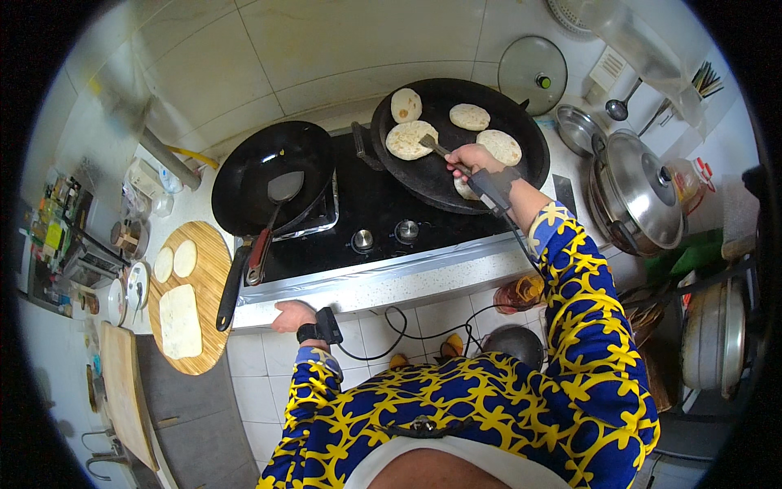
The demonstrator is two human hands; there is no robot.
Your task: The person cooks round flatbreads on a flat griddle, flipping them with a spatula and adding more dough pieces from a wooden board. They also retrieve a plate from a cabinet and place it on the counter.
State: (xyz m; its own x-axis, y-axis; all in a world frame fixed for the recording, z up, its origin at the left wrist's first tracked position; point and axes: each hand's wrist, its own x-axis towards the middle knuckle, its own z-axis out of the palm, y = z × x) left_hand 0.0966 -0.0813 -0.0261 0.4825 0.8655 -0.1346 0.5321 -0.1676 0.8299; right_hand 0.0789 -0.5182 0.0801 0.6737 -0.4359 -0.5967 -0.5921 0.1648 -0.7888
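Observation:
My right hand (475, 160) grips the handle of a pastry brush (435, 145), whose bristles touch a round flatbread (408, 142) in a large black flat pan (427, 177). Several more flatbreads lie in this pan, among them a browned one (405, 105), one at the back (470, 117) and one beside my hand (499, 147); another is partly hidden under my wrist. My left hand (294, 316) rests at the counter's front edge and holds nothing. Left of the pan, a black wok (256, 165) holds a spatula (285, 186) with a red-brown handle.
A round wooden board (220, 263) at the left carries two dough rounds (184, 258) and a dough sheet (181, 321). A lidded steel pot (641, 189), a steel bowl (578, 127) and a glass lid (531, 73) stand at the right. Cables hang from both wrists.

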